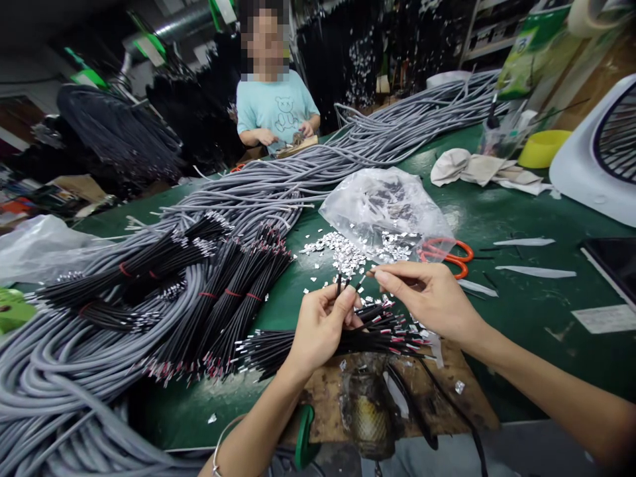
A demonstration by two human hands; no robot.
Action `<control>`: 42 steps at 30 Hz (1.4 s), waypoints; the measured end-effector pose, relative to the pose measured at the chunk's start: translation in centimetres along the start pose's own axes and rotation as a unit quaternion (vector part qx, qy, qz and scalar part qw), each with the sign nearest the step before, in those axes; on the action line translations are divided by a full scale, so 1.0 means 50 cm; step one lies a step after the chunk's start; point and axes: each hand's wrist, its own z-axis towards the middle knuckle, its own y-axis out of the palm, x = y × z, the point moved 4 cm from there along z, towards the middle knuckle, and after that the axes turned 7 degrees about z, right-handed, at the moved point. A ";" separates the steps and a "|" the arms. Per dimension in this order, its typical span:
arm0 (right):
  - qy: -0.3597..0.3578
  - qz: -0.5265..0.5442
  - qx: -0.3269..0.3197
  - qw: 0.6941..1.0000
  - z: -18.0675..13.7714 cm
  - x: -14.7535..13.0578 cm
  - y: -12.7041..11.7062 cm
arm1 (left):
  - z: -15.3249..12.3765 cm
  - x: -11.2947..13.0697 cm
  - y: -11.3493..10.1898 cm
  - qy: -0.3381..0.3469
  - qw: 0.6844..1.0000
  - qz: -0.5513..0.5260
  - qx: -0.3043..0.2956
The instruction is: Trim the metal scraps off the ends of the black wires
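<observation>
- The left hand [325,324] is pinching a black wire [359,286] between thumb and forefinger, its pale tip pointing up and away from the near edge of the table [536,311].
- The right hand [434,295] is reaching in from the right, thumb and forefinger drawn close beside that tip; whether they are clamping anything small, I cannot tell.
- Loose black wires [397,338] are lying beneath both hands, spreading over the far edge of a wooden board [460,387] at the table's near edge.
- Small silver pieces [342,248] are lying scattered just beyond the fingertips, some under a clear plastic bag [390,199]; orange-handled scissors [464,255] are resting at the bag's right corner.
- Tied bundles [233,285] of wire are lying toward the table's left edge, against grey cables [283,175] that are running to its far right corner.
- The step in hand seems to be fine fingertip work on one wire end.
- The next move is probably calling for a steady left pinch and the right fingertips lining up with the pale tip.
</observation>
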 end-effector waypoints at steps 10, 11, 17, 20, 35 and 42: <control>0.063 0.067 -0.007 0.996 -0.006 0.000 0.009 | -0.010 0.003 0.003 0.012 0.996 0.056 0.065; 0.068 0.062 -0.007 0.996 -0.007 0.000 0.009 | -0.010 0.003 0.002 0.013 0.996 0.053 0.071; 0.070 0.049 -0.004 0.996 -0.008 -0.007 0.010 | -0.008 0.001 0.004 0.014 0.996 0.032 0.087; 0.071 0.048 -0.003 0.996 -0.007 -0.006 0.011 | -0.007 -0.001 0.003 0.005 0.996 0.021 0.088; 0.080 0.043 0.005 0.996 -0.011 0.000 0.014 | -0.007 -0.004 -0.003 0.023 0.994 0.040 0.097; 0.048 -0.074 0.069 0.994 0.008 0.014 -0.016 | -0.003 0.005 0.009 0.029 0.999 0.002 -0.038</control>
